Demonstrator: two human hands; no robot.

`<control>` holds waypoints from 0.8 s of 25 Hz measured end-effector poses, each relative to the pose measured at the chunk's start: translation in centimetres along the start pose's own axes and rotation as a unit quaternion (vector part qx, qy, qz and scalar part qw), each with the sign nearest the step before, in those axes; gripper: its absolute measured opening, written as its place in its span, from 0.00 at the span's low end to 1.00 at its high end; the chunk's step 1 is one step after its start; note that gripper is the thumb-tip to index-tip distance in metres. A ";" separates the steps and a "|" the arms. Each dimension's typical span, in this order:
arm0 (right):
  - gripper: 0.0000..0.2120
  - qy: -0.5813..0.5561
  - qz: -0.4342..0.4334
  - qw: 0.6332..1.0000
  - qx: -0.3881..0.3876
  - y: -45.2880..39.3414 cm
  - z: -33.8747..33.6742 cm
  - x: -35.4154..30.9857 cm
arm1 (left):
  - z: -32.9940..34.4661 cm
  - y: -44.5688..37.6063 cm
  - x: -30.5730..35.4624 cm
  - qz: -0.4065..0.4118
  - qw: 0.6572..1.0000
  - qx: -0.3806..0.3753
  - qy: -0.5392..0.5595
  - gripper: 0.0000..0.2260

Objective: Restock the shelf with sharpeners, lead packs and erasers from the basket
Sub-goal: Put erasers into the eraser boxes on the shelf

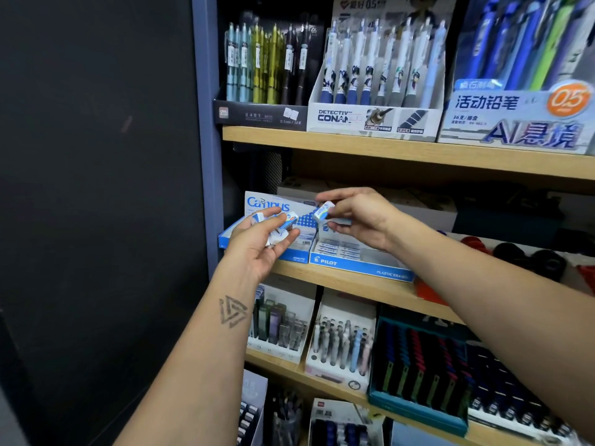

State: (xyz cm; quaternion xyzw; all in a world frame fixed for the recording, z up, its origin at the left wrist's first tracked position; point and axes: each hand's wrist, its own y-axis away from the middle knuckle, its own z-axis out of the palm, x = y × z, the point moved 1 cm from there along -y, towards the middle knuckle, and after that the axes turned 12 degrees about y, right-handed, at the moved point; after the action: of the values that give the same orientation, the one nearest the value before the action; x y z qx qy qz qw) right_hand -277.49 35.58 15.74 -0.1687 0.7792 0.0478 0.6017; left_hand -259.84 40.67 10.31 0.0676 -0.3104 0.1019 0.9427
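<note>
1. The shelf unit [402, 146] is filling the right of the view, and four wooden boards are showing in it, one above the other; the person is working at the second from the top, so I am judging the eraser part of the restock to be the step in hand.
2. Three pen display boxes are standing in a row on the top board, and the lower boards are carrying more boxes of leads and pens, too blurred for me to be counting them.
3. Two open eraser boxes are sitting side by side on the working board: the Campus box [273, 206] to the left and the Pilot box [357, 262] touching it on the right.
4. The left hand [262, 244] is curling palm-up in front of the Campus box and gripping a small clutch of wrapped erasers [280, 223], three or perhaps four; I cannot tell which.
5. The right hand [357, 217] is pinching one single eraser [323, 211] between thumb and fingertips, just above the seam between the two boxes.
6. The next move, as I am reading it, is calling for this eraser to be lowered flat into the box that matches its wrapper, then for another to be picked from the left hand.
7. The basket is lying out of view, so the stock remaining is not being counted.
</note>
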 end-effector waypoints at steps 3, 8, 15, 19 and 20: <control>0.14 0.112 0.020 0.992 0.054 -0.1 -2.0 0.8 | 0.3 0.2 -0.3 0.003 1.000 0.003 -0.005 0.09; 0.12 0.435 0.035 0.898 0.059 0.3 -4.1 1.8 | 0.6 0.2 -0.8 0.009 1.000 -0.001 -0.015 0.09; 0.07 0.642 0.018 0.767 -0.007 0.4 -5.0 3.3 | 1.0 0.4 -1.1 0.006 0.999 -0.006 -0.036 0.10; 0.07 0.662 0.029 0.749 -0.001 0.7 -4.9 2.9 | 1.1 0.5 -1.2 0.006 0.999 -0.012 -0.043 0.09; 0.07 0.663 0.029 0.748 -0.001 0.8 -4.9 2.8 | 1.0 0.5 -1.2 0.007 0.999 -0.013 -0.043 0.08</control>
State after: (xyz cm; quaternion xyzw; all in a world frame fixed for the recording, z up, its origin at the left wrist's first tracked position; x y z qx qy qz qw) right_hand -282.88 34.43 14.30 -0.1362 0.9866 -0.0579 -0.0681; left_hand -261.50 40.79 10.46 0.0577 -0.3525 0.1014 0.9285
